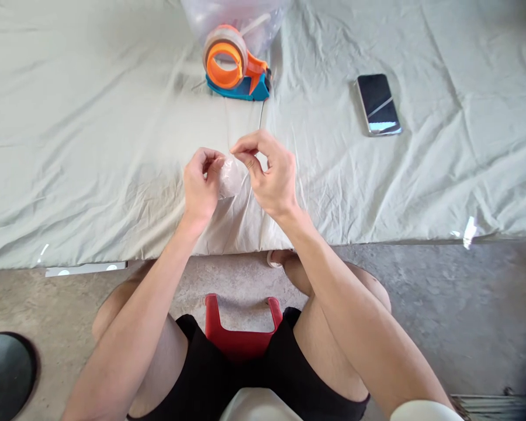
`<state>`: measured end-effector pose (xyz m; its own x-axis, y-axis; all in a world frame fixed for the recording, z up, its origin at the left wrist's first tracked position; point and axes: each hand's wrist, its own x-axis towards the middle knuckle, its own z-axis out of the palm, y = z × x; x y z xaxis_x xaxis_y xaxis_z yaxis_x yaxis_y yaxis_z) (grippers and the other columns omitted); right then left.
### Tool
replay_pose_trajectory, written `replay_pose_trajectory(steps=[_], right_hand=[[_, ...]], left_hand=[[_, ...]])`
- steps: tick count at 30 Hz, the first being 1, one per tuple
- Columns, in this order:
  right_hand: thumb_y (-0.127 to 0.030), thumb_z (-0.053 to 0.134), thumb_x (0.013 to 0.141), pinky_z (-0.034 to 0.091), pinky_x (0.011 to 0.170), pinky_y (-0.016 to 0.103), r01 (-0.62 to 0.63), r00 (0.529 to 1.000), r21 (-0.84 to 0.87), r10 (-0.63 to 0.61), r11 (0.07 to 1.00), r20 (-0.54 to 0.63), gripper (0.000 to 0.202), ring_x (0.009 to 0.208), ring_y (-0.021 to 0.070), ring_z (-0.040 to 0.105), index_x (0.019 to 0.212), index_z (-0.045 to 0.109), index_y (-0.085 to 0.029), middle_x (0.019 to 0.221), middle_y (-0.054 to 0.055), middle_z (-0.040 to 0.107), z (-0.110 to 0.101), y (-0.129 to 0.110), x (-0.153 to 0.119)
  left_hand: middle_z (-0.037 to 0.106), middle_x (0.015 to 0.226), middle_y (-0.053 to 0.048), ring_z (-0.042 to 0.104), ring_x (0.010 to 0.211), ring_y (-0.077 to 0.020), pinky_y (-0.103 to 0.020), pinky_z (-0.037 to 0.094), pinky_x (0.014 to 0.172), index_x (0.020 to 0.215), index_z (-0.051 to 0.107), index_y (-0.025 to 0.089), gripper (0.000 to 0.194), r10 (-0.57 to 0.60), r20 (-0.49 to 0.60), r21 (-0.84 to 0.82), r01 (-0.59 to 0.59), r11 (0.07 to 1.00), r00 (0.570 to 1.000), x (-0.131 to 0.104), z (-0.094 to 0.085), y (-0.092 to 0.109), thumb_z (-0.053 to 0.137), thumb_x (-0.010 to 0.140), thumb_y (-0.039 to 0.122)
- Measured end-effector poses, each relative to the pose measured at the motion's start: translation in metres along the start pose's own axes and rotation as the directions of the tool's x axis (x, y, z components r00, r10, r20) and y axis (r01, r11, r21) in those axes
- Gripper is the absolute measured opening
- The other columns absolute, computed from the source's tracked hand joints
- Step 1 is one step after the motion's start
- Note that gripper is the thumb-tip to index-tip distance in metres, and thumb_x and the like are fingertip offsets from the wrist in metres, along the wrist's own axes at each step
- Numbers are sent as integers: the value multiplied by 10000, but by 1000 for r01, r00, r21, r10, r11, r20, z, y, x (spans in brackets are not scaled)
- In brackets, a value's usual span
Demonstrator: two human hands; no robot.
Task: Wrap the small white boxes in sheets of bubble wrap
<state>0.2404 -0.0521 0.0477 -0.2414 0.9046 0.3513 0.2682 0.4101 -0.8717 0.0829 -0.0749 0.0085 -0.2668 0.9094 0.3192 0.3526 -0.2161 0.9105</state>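
One left hand (201, 181) pinching clear plastic (230, 179), one right hand (274, 172) pinched together, near the front edge of the cloth (114, 140)

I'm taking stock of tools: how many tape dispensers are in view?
1: the orange-and-blue tape dispenser on the cloth, in front of the plastic bag, which could hide more.

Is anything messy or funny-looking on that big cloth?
The grey cloth itself looks rumpled: it's creased instead of smooth. The phone shows a pale slanting line across its dark front, perhaps just a reflection.
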Motion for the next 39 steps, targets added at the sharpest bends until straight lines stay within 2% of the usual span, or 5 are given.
replay_pose_trajectory(steps=[7, 14, 19, 31, 39], right_hand=[[-253, 681, 1100, 673, 1043, 430, 126, 962, 180, -76, 976, -263, 123, 1036, 250, 783, 1006, 687, -332, 1037, 30, 791, -16, -11, 2], [-487, 729, 1127, 683, 1062, 447, 3, 995, 137, 12, 991, -104, 174, 1110, 255, 788, 1102, 697, -318, 1146, 48, 785, -28, -5, 2], [-494, 801, 1078, 672, 1020, 435, -21, 996, 100, 29, 995, -81, 179, 1104, 263, 767, 1098, 733, -331, 1102, 49, 761, -28, -5, 1], [-257, 755, 1040, 638, 987, 441, 69, 985, 66, -57, 995, -166, 82, 978, 252, 751, 989, 748, -321, 1003, 21, 807, -25, -8, -8], [-272, 605, 1185, 565, 884, 473, 415, 878, -209, -450, 886, -162, 282, 951, 255, 805, 989, 797, -338, 1002, 17, 879, -21, 1, -24]], left_hand=[[737, 892, -24, 677, 840, -200, -353, 572, 792, 931, 627, 275, 170, -14, -87, 47, 19, 999, 996, 3, 2, -1, 588, 1087, 222], [825, 1280, -86, 785, 1214, -261, -434, 585, 1104, 1223, 706, 286, 289, 145, -92, 25, -144, 989, 985, -8, -3, 21, 514, 1229, 501], [849, 1351, -107, 782, 1349, -311, -505, 560, 1213, 1260, 771, 279, 517, 205, 93, -1, -206, 979, 974, -15, -6, 34, 554, 1167, 739], [785, 881, -40, 775, 919, -269, -473, 590, 1010, 936, 723, 291, 466, 89, 114, 78, -98, 992, 989, -10, 0, 10, 556, 1182, 650], [774, 864, -40, 688, 794, -229, -409, 538, 784, 864, 676, 273, 573, 67, 119, 5, -68, 998, 991, -9, 2, 11, 534, 1173, 734]])
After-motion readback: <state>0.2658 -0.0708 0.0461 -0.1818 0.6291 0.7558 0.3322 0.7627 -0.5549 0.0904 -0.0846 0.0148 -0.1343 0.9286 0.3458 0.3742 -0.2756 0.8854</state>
